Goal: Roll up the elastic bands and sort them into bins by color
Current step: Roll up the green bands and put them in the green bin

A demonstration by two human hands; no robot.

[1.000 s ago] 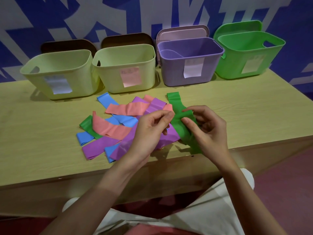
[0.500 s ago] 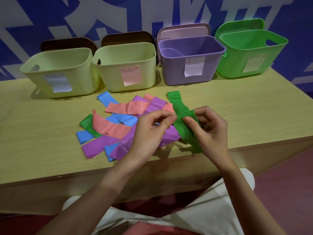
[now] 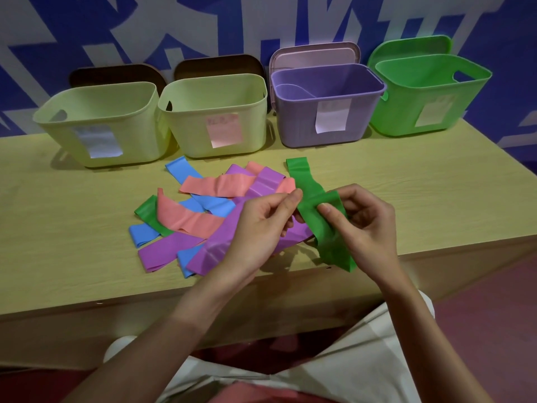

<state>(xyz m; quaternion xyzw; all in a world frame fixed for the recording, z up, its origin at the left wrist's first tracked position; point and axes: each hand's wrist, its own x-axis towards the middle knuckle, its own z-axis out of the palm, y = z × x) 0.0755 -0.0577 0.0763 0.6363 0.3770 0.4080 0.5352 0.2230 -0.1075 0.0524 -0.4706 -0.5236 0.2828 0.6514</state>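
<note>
Wooden desk point(image 3: 406, 181) lined with four open bins, coloured bands heaped before them.
A green band point(image 3: 315, 210), partly folded above the desk's front edge, is pinched by left hand point(image 3: 261, 228) and right hand point(image 3: 369, 225); the purple bin point(image 3: 328, 117) and green bin point(image 3: 430, 97) look empty.

A pale wood-grain worktop point(image 3: 421, 181) runs across the view, its front edge dropping to a plain panel; behind it stands a wall point(image 3: 203, 27) painted with large blue and white shapes; below lies a reddish floor point(image 3: 494, 324); the person's light trousers point(image 3: 363, 362) fill the bottom, with a pink garment point(image 3: 261, 395) at the lower edge
</note>
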